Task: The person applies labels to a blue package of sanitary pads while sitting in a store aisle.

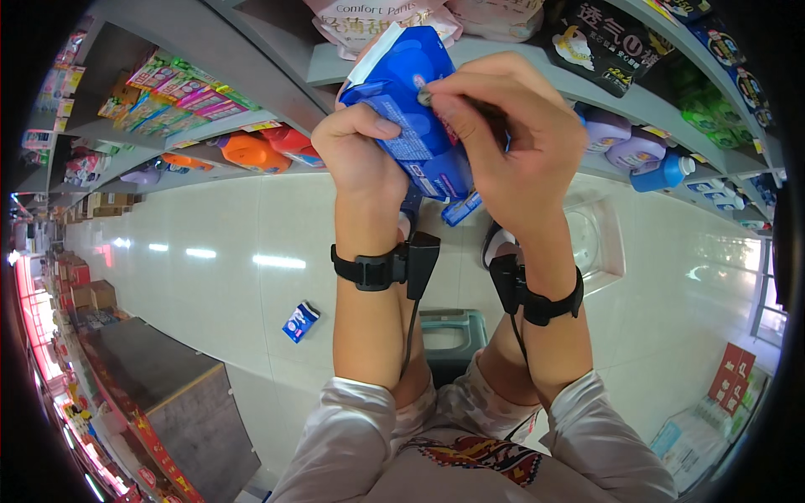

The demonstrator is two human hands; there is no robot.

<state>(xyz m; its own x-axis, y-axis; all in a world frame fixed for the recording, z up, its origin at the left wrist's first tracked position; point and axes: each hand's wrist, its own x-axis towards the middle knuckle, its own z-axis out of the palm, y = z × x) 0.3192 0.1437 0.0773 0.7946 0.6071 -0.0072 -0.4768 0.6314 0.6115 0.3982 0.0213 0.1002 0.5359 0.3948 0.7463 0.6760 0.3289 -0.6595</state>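
My left hand point(365, 148) grips a blue soft plastic package point(412, 100) from its left side, the thumb lying across its printed face. My right hand point(522, 126) is at the package's right side, thumb and index finger pinched together on a small greyish piece point(424, 95) against the blue surface. What the piece is, I cannot tell. A white strip shows along the package's upper left edge. Below the package, a smaller blue packet point(462, 209) is partly hidden between my feet.
Shelves ahead hold pink diaper bags point(377, 22), a black package point(607, 44), orange bottles point(255, 153) and purple bottles point(635, 153). A blue-and-white packet point(301, 322) lies on the floor at left. A green plastic stool point(475, 327) is beneath me; a clear plastic basin point(607, 245) stands at right.
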